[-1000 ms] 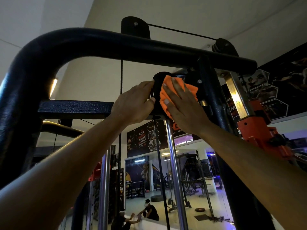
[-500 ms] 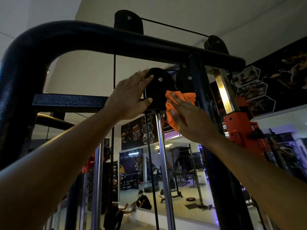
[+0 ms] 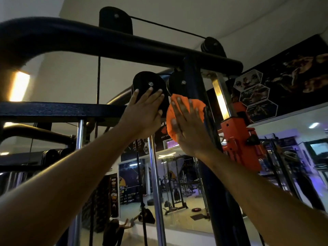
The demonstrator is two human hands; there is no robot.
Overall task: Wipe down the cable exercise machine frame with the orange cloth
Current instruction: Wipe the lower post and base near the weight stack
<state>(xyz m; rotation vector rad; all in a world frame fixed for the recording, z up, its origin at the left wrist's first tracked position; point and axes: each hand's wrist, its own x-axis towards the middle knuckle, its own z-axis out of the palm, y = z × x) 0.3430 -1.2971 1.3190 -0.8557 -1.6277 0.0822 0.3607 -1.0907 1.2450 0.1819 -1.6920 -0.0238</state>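
Overhead, left hand [image 3: 143, 114]: laid flat, fingers straight, on black pulley [image 3: 148, 86].
Right hand [image 3: 190, 128]: orange cloth [image 3: 197, 106] pressed flat-fingered against frame upright [image 3: 193, 77].

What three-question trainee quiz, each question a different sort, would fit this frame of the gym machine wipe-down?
1. True or false: the orange cloth is draped over the top bar.
2. Which hand presses the cloth: A left hand, B right hand, C both?
3. Fill in: the left hand's straight fingers rest on a black ____ cover.

Key: 1 false, the right hand presses it flat just below the second pulley cover, beside the dark upright post; 2 B; 3 pulley.
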